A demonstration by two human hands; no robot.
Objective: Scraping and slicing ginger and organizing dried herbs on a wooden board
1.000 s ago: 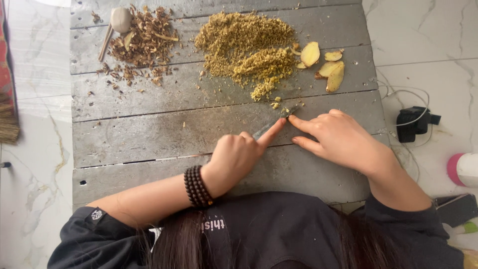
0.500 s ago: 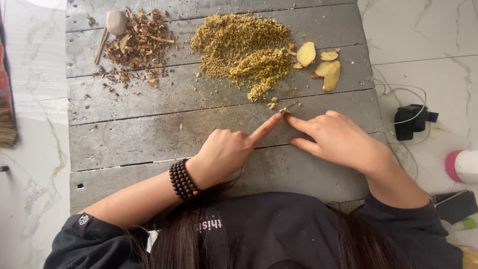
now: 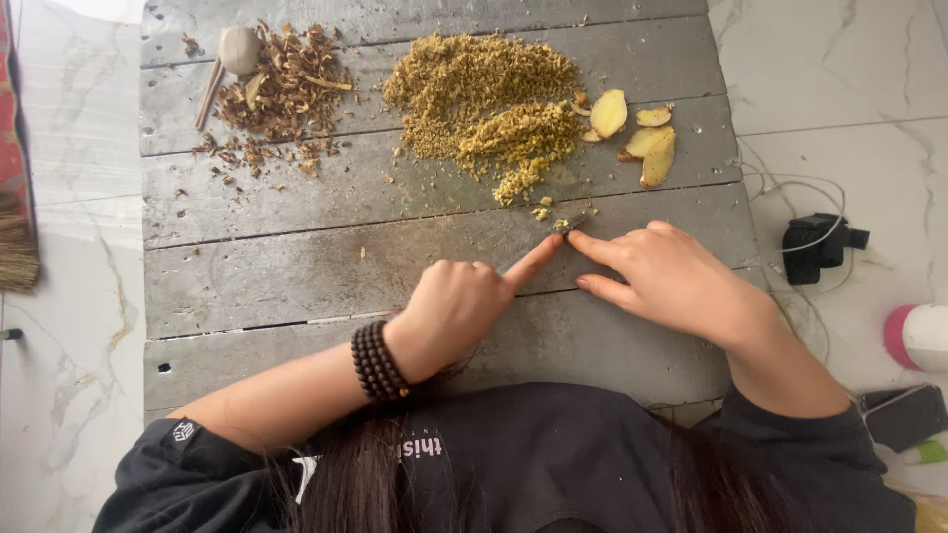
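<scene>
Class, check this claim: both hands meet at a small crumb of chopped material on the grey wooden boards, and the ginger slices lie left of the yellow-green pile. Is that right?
Not quite. The head view shows the ginger slices right of the yellow-green pile. The rest holds.

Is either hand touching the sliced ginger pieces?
No. Both the left hand and right hand are apart from the ginger slices.

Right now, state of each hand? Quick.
Left hand: fist closed, index finger out, tip at a small bit of chopped ginger on the plank table; holds nothing visible.
Right hand: fingers extended, index fingertip at the same bit; no grip visible.
</scene>
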